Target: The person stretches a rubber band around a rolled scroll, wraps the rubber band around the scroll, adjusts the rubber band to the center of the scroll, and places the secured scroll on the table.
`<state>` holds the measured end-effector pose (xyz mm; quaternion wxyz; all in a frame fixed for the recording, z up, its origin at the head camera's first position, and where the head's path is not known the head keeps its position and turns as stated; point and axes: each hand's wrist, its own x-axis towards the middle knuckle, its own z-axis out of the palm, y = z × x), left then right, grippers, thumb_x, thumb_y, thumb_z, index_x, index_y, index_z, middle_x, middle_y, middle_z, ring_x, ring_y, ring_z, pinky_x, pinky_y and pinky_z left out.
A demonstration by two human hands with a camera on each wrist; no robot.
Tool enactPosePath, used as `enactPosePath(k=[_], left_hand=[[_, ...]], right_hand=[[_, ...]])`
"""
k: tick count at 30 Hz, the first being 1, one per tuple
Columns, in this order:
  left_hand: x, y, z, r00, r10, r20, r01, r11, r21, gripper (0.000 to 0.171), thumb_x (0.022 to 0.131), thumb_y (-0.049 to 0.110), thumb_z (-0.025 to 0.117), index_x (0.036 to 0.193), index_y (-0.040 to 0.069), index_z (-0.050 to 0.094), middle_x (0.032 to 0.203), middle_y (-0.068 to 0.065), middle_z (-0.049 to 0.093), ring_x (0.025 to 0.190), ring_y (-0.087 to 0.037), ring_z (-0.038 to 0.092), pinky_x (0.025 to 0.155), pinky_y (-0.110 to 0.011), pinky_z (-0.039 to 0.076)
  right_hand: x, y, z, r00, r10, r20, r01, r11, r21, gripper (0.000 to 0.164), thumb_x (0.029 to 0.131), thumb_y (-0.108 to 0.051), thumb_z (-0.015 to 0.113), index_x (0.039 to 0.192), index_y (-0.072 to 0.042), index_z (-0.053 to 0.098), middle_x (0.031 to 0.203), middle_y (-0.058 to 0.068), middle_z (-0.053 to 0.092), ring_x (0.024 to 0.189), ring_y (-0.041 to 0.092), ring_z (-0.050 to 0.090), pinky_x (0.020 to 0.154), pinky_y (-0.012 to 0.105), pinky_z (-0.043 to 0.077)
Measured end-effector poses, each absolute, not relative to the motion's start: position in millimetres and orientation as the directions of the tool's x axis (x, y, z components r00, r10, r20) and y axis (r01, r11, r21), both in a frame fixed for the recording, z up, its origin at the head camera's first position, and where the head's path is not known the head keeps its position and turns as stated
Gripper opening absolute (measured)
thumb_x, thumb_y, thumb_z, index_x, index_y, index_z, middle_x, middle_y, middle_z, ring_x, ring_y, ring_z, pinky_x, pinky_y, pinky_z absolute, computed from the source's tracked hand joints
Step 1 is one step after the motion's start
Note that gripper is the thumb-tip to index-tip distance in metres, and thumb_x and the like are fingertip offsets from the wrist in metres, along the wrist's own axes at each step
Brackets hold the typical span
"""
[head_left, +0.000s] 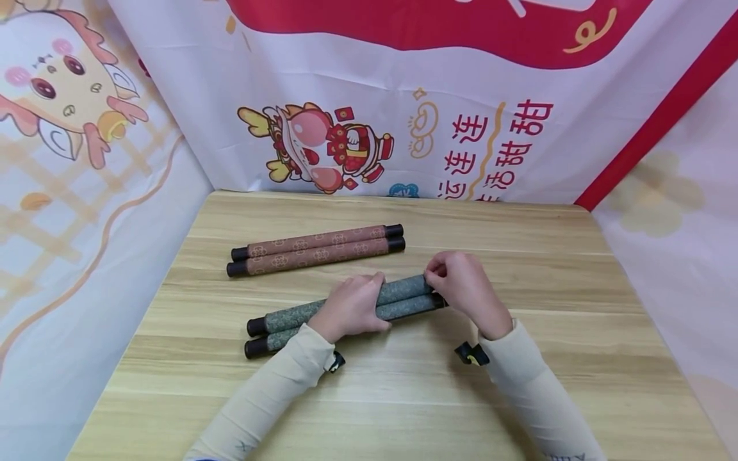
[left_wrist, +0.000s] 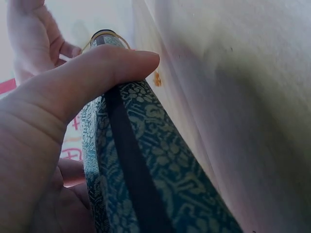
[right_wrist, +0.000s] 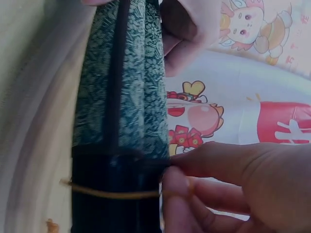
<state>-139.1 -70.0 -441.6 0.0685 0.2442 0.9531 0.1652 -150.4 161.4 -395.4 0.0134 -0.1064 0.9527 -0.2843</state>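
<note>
A green patterned scroll, two rolls side by side with dark end caps, lies slanted on the table. My left hand grips it around the middle, thumb on the near side and fingers over the far side. At the scroll's right end, my right hand pinches a thin tan rubber band. In the right wrist view the band crosses the dark end caps and runs between thumb and fingers. The left wrist view shows the band standing out around the scroll's far end. My right hand partly covers that end in the head view.
Behind the green scroll lies a reddish-brown scroll, also two rolls with black ends. The wooden table meets a printed cloth at the back, with more cloth at both sides. Dark straps with small clips sit at both wrists.
</note>
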Motion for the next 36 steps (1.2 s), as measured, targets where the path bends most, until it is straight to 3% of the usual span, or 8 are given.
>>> enactPosePath(k=[5, 10, 17, 25, 32, 36], left_hand=[[-134, -65, -442, -0.858, 0.512, -0.037, 0.479, 0.825, 0.299, 0.074, 0.069, 0.052, 0.095, 0.121, 0.010, 0.063, 0.092, -0.005, 0.072, 0.087, -0.026, 0.072, 0.070, -0.046, 0.060], [-132, -62, -440, -0.858, 0.511, -0.040, 0.479, 0.827, 0.293, 0.072, 0.069, 0.052, 0.095, 0.118, 0.010, 0.063, 0.093, -0.005, 0.073, 0.087, -0.026, 0.073, 0.070, -0.047, 0.060], [-133, -62, -437, -0.861, 0.508, -0.039, 0.473, 0.825, 0.310, 0.071, 0.067, 0.050, 0.097, 0.115, 0.010, 0.063, 0.091, -0.004, 0.072, 0.081, -0.025, 0.071, 0.064, -0.045, 0.059], [-136, -63, -438, -0.866, 0.500, -0.033, 0.466, 0.828, 0.312, 0.073, 0.067, 0.050, 0.097, 0.116, 0.009, 0.064, 0.093, -0.004, 0.073, 0.083, -0.026, 0.072, 0.066, -0.047, 0.061], [-133, -58, -437, -0.853, 0.518, -0.061, 0.481, 0.826, 0.294, 0.073, 0.067, 0.053, 0.097, 0.116, 0.010, 0.062, 0.090, -0.003, 0.071, 0.084, -0.027, 0.072, 0.068, -0.046, 0.061], [-132, -56, -438, -0.846, 0.529, -0.065, 0.493, 0.823, 0.282, 0.073, 0.067, 0.054, 0.097, 0.116, 0.011, 0.062, 0.087, -0.002, 0.070, 0.083, -0.026, 0.072, 0.067, -0.045, 0.059]], right_hand=[[-149, 159, -391, -0.974, -0.228, -0.004, -0.203, 0.873, -0.444, 0.010, 0.097, -0.021, 0.075, 0.092, -0.015, 0.081, 0.085, -0.001, 0.076, 0.077, 0.016, 0.067, 0.068, 0.036, 0.054], [-143, 155, -389, -0.972, -0.235, -0.012, -0.211, 0.893, -0.397, 0.010, 0.097, -0.024, 0.076, 0.096, -0.016, 0.082, 0.091, 0.000, 0.077, 0.080, 0.017, 0.067, 0.068, 0.038, 0.055], [-133, 156, -388, -0.978, -0.205, 0.028, -0.198, 0.890, -0.410, 0.008, 0.097, -0.021, 0.076, 0.098, -0.016, 0.082, 0.093, 0.001, 0.078, 0.079, 0.016, 0.068, 0.064, 0.036, 0.054], [-132, 161, -386, -0.984, -0.176, 0.028, -0.171, 0.891, -0.421, 0.008, 0.099, -0.017, 0.073, 0.098, -0.012, 0.080, 0.087, 0.003, 0.076, 0.070, 0.015, 0.064, 0.061, 0.033, 0.050], [-138, 161, -386, -0.977, -0.211, 0.012, -0.196, 0.884, -0.425, 0.011, 0.100, -0.013, 0.070, 0.102, -0.009, 0.080, 0.096, 0.006, 0.078, 0.081, 0.019, 0.069, 0.072, 0.040, 0.059], [-139, 159, -386, -0.953, -0.296, 0.061, -0.294, 0.858, -0.421, 0.010, 0.099, -0.010, 0.072, 0.101, -0.009, 0.081, 0.100, 0.007, 0.079, 0.092, 0.022, 0.074, 0.082, 0.044, 0.063]])
